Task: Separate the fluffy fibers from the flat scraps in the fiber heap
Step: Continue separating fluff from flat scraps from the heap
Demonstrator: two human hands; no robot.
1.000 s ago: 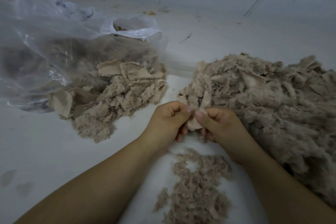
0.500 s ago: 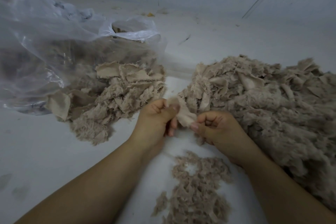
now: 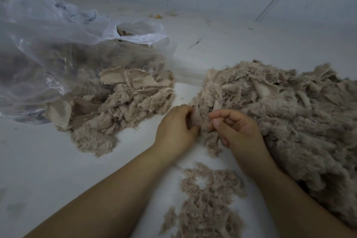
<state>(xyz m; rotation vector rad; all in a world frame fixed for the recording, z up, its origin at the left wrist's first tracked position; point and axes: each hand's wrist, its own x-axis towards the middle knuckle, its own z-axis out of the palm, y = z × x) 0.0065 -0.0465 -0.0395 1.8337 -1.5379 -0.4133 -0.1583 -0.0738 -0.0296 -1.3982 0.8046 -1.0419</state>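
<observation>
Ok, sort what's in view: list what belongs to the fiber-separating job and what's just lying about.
Job:
- big fiber heap
- piece being pulled apart, gripped by left hand and right hand
- loose fluff pile
- pile of flat scraps

Lying about:
- clear plastic bag
- small yellowish crumbs near the wall

I lose the fiber heap [image 3: 289, 121] off the right edge — left hand [image 3: 173, 131] fingers buried in fluff, plastic bag [image 3: 48, 44] contents blurred.
</observation>
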